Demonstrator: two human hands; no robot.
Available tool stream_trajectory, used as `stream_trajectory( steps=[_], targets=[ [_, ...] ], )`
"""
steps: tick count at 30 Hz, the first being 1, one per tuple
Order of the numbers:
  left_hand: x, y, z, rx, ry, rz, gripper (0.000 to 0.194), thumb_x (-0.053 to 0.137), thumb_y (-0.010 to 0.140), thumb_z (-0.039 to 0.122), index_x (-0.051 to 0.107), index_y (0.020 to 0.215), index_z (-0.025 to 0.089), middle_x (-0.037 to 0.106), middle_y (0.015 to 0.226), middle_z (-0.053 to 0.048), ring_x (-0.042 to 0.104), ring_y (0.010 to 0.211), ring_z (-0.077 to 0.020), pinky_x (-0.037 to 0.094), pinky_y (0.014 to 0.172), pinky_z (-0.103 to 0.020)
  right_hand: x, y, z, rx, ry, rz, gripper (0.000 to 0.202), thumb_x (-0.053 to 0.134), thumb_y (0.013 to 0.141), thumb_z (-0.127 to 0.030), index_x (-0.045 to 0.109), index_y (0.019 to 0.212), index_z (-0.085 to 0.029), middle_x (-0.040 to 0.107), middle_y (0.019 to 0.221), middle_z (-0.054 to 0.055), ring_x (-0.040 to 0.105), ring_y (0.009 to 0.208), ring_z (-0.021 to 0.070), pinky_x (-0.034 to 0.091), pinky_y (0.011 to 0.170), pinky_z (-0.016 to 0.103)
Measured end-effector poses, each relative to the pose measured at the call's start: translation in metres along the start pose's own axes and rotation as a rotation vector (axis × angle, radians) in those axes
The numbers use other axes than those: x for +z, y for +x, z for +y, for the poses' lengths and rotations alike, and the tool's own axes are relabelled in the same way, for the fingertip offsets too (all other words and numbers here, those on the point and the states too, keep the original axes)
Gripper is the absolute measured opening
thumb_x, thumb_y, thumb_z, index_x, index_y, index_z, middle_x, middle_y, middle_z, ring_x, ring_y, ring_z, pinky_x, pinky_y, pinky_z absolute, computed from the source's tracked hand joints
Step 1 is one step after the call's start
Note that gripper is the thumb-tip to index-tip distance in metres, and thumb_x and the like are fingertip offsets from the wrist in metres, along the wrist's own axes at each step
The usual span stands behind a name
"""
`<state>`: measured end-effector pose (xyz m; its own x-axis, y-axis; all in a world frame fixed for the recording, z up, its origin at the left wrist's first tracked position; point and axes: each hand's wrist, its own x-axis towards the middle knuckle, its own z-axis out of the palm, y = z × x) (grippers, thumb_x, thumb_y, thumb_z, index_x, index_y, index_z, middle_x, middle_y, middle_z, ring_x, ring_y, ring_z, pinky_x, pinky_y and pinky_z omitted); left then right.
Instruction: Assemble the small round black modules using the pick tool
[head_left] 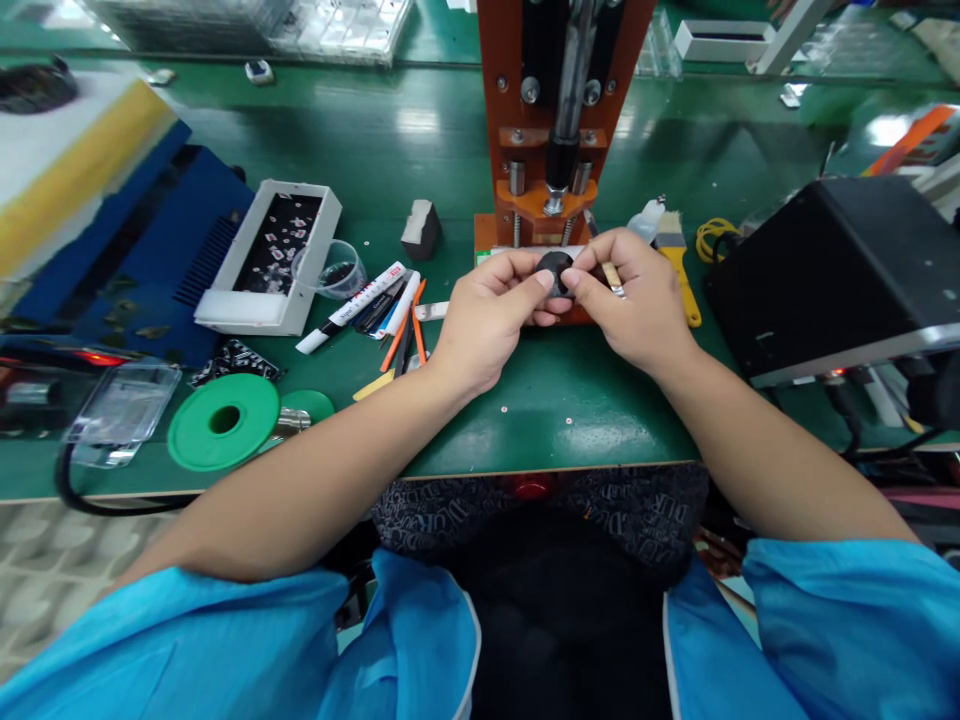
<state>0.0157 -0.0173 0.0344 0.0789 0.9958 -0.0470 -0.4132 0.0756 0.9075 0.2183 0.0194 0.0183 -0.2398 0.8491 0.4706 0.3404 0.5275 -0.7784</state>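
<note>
A small round black part (556,268) is held between both hands, just in front of the orange press (501,130). My left hand (487,318) pinches it from the left with thumb and fingers. From the right, my right hand (637,300) has thumb and index finger pressed together at the part's edge. A slim tool with a light-coloured band (612,275) passes beside the right fingers; how it is held is unclear. The press's lower plate lies partly hidden behind the hands.
Left of the hands lie markers (364,295), a grey block (421,230), a clear cup (341,270), a white tray (319,225) with small parts and a green spool (191,425). Rightwards are a yellow-handled brush (681,275) and a black box (832,270).
</note>
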Motion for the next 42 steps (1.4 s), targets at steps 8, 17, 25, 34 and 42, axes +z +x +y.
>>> stream_trajectory(
  steps=[8, 17, 25, 34, 42],
  targets=[
    [-0.006, 0.005, -0.009, 0.115, 0.081, 0.013, 0.025, 0.084, 0.11, -0.003, 0.087, 0.099, 0.019, 0.088, 0.084, 0.004, 0.086, 0.073, -0.0092, 0.068, 0.071, -0.017, 0.0, 0.0, 0.002, -0.045, -0.022, 0.046, 0.02, 0.086, 0.109, -0.042, 0.07, 0.105, -0.03, 0.073, 0.094, -0.002, 0.067, 0.081, 0.0209, 0.054, 0.079, 0.04],
    [-0.018, 0.006, -0.014, 0.374, 0.462, -0.014, 0.017, 0.086, 0.093, 0.007, 0.09, 0.098, 0.023, 0.086, 0.09, 0.002, 0.073, 0.08, -0.0149, 0.058, 0.074, -0.027, 0.001, 0.001, -0.006, -0.097, 0.024, 0.017, 0.012, 0.077, 0.111, -0.035, 0.078, 0.102, -0.027, 0.074, 0.089, -0.003, 0.069, 0.082, 0.0193, 0.054, 0.079, 0.038],
    [-0.023, 0.009, -0.016, 0.35, 0.563, -0.007, 0.011, 0.086, 0.094, 0.014, 0.087, 0.095, 0.025, 0.077, 0.086, 0.001, 0.064, 0.08, -0.0182, 0.052, 0.075, -0.033, 0.001, 0.001, -0.004, -0.107, -0.009, -0.03, 0.012, 0.073, 0.11, -0.033, 0.077, 0.101, -0.027, 0.085, 0.099, 0.001, 0.081, 0.097, 0.0241, 0.062, 0.093, 0.042],
    [-0.025, 0.009, -0.016, 0.354, 0.595, -0.015, 0.015, 0.084, 0.096, 0.01, 0.086, 0.091, 0.024, 0.073, 0.085, 0.001, 0.062, 0.08, -0.0173, 0.047, 0.074, -0.034, -0.002, 0.002, -0.006, -0.102, -0.089, -0.116, 0.018, 0.067, 0.117, -0.038, 0.071, 0.103, -0.028, 0.088, 0.109, 0.006, 0.084, 0.11, 0.0292, 0.064, 0.103, 0.047],
    [-0.021, 0.003, -0.007, 0.365, 0.706, 0.011, 0.021, 0.081, 0.094, 0.008, 0.081, 0.083, 0.026, 0.073, 0.083, 0.001, 0.062, 0.079, -0.0194, 0.049, 0.075, -0.038, -0.005, 0.006, 0.003, -0.081, -0.206, -0.194, 0.016, 0.078, 0.117, -0.037, 0.074, 0.102, -0.034, 0.086, 0.109, 0.007, 0.082, 0.114, 0.0358, 0.069, 0.112, 0.056]
  ],
)
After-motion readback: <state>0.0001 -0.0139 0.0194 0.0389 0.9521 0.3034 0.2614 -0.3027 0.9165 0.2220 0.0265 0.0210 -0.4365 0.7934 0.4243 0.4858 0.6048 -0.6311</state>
